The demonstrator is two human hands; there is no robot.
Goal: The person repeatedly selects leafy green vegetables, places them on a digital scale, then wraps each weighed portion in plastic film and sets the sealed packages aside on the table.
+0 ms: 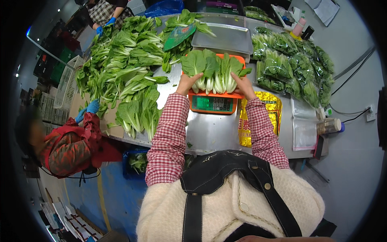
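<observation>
A row of leafy green vegetables with white stems [211, 68] lies on the orange tray of a digital scale [213, 104], leaves pointing away from me. My left hand [189, 83] holds the row's left end, thumb over the stems. At the right end my right hand [244, 86] has its thumb on the stems; its other fingers are partly hidden. A large heap of loose greens [130, 54] covers the metal table to the left. Beyond the scale sits a bare metal tray [222, 37]. Clear bags packed with greens [278, 65] are piled at the right.
A gold printed bag [263, 121] and clear plastic bags [304, 133] lie on the right, near a lidded jar [329, 126]. Two co-workers in blue gloves stand by the heap, one at left [69, 145], one at far left [105, 12]. Cables hang along the right wall.
</observation>
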